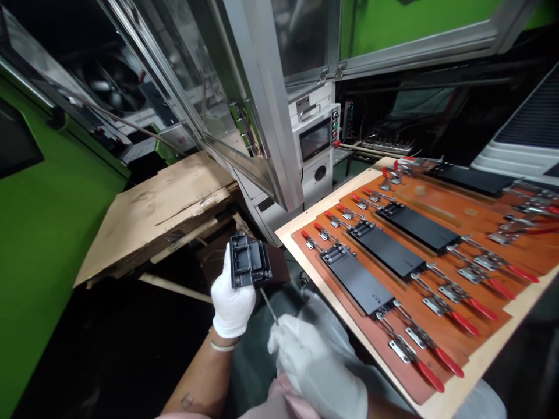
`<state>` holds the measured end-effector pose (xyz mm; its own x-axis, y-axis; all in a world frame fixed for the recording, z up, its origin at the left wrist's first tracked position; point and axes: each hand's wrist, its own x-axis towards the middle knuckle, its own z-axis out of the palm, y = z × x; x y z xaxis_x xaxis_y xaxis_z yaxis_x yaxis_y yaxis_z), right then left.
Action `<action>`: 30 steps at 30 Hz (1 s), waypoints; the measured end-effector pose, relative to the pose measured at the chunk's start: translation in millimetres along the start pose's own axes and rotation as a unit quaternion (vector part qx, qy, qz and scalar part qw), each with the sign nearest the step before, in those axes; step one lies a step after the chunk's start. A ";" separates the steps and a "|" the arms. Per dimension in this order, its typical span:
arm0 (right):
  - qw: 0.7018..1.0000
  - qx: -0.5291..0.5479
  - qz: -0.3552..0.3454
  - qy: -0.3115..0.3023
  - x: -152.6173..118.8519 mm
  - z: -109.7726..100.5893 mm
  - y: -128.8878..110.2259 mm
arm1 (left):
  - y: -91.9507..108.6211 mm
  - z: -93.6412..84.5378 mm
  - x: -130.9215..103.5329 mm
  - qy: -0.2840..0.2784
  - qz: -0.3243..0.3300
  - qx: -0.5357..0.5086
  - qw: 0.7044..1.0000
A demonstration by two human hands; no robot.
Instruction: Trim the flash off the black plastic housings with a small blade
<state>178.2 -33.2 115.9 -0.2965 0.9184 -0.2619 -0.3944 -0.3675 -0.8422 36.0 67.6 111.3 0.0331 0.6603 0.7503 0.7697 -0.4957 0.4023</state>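
Note:
My left hand (233,305), in a white glove, is closed around a black moulded plastic part (250,262) with ribs and open pockets on its upper face. Just below and to the right, my gloved right hand (305,355) grips a thin metal-shafted tool (269,306). The tool's handle is hidden in the fingers. Its shaft points up toward the lower edge of the part; whether the tip touches it I cannot tell.
On the right, an orange fixture board (419,378) carries several flat black panels (358,279) between red-handled toggle clamps (430,375). Cardboard (148,203) lies at the left. A metal-framed door (271,116) juts in ahead, beside a machine control panel (315,139).

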 end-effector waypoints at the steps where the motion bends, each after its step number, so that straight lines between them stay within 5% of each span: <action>1: 1.000 0.019 0.012 -0.013 0.7 0.7 -3.5 | 1.0 0.0 -0.4 -0.002 0.000 -0.004 1.000; 15: 0.940 0.273 0.150 -0.140 6.3 -1.0 -13.1 | 13.3 0.8 1.5 0.010 -0.030 -0.039 0.999; 30: 0.994 0.099 0.038 0.009 -5.8 4.9 -27.0 | 10.0 3.0 -3.2 -0.007 -0.007 -0.043 0.999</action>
<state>186.3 -29.3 142.5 -0.3172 0.8884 -0.3317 -0.5357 -0.4565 -0.7104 45.5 62.2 111.4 0.0319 0.6742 0.7378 0.7120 -0.5334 0.4566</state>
